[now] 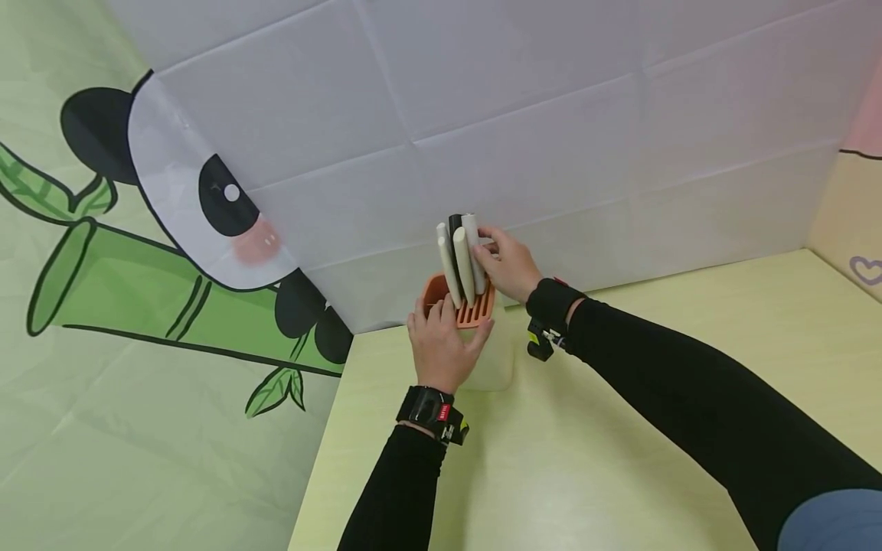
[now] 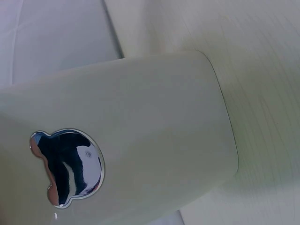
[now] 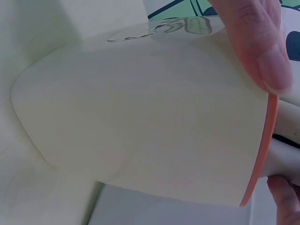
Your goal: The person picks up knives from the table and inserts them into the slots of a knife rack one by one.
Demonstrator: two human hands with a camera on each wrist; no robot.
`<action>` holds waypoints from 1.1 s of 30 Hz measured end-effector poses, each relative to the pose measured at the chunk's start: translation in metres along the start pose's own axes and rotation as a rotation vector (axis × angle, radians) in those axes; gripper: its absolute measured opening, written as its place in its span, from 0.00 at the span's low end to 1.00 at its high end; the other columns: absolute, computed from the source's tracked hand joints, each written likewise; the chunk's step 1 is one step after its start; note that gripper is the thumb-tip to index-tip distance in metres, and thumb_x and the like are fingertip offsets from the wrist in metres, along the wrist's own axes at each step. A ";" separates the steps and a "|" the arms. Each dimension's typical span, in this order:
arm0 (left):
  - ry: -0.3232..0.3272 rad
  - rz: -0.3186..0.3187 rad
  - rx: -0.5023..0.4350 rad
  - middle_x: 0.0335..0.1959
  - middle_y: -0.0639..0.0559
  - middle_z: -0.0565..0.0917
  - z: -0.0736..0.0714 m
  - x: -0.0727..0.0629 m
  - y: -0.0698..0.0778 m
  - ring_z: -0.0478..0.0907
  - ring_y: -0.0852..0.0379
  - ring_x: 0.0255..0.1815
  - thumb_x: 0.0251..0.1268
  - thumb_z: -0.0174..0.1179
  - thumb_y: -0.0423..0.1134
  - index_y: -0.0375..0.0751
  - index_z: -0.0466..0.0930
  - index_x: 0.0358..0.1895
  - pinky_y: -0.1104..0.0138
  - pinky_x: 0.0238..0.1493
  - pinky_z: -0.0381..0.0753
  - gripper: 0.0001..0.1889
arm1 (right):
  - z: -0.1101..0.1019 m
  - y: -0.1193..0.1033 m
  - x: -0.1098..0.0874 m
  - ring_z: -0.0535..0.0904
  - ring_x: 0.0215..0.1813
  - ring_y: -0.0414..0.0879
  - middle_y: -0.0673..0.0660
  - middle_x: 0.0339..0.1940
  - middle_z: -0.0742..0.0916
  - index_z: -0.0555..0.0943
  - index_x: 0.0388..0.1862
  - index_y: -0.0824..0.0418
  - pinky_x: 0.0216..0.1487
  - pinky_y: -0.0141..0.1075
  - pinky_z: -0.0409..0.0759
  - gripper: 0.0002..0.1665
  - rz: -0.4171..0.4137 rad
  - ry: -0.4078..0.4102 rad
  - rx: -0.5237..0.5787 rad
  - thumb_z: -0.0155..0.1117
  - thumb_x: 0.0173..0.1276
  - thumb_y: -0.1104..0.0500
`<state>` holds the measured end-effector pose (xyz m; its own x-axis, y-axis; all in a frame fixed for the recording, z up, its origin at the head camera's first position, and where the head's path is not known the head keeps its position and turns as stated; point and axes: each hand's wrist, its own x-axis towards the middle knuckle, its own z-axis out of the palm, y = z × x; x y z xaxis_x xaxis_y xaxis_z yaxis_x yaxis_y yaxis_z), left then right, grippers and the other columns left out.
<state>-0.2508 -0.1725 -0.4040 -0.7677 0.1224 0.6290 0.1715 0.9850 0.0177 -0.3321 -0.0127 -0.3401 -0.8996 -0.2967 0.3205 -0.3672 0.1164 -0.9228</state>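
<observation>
A cream knife block (image 1: 492, 367) with an orange slotted top (image 1: 475, 312) stands on the table; several white, cream and black handles rise from it. My left hand (image 1: 444, 348) grips the near rim, fingers over the top. In the right wrist view the left thumb (image 3: 274, 70) presses on the orange rim. With my right hand (image 1: 510, 264), I hold the white-handled knife (image 1: 472, 249) at the right of the group; its blade is hidden in the block. The left wrist view shows the block's front with a shiny bear-shaped badge (image 2: 70, 166).
Behind the block, close to it, rises a pale creased wall sheet (image 1: 551, 153). A panda and bamboo print (image 1: 186, 283) covers the left side. The light wood-look table (image 1: 586, 459) extends right and towards me.
</observation>
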 end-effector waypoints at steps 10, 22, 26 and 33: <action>0.026 0.017 -0.004 0.55 0.39 0.81 0.000 -0.005 -0.005 0.65 0.34 0.67 0.62 0.47 0.73 0.35 0.76 0.61 0.44 0.61 0.63 0.44 | 0.004 0.002 -0.009 0.78 0.58 0.55 0.66 0.58 0.79 0.62 0.74 0.63 0.54 0.45 0.79 0.31 -0.043 -0.029 -0.061 0.55 0.76 0.58; 0.060 0.042 -0.023 0.53 0.40 0.82 -0.002 -0.009 -0.006 0.66 0.34 0.66 0.62 0.51 0.72 0.34 0.77 0.59 0.45 0.59 0.64 0.42 | 0.008 0.004 -0.016 0.77 0.61 0.57 0.68 0.63 0.76 0.57 0.76 0.66 0.58 0.42 0.77 0.36 -0.109 -0.052 -0.181 0.57 0.73 0.66; 0.063 0.051 -0.026 0.52 0.40 0.82 -0.004 -0.010 -0.006 0.66 0.34 0.66 0.62 0.50 0.72 0.34 0.77 0.59 0.46 0.59 0.64 0.42 | 0.009 0.001 -0.019 0.77 0.60 0.58 0.68 0.62 0.77 0.58 0.75 0.66 0.57 0.44 0.77 0.35 -0.101 -0.046 -0.186 0.58 0.73 0.66; 0.088 0.068 -0.041 0.52 0.40 0.82 -0.004 -0.011 -0.007 0.67 0.35 0.65 0.61 0.54 0.70 0.34 0.78 0.58 0.45 0.59 0.65 0.41 | 0.010 -0.002 -0.023 0.77 0.60 0.59 0.69 0.62 0.77 0.58 0.75 0.67 0.57 0.44 0.77 0.35 -0.110 -0.042 -0.190 0.58 0.73 0.66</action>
<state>-0.2413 -0.1817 -0.4076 -0.6964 0.1761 0.6957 0.2480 0.9688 0.0031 -0.3081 -0.0159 -0.3483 -0.8425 -0.3564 0.4040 -0.5039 0.2561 -0.8249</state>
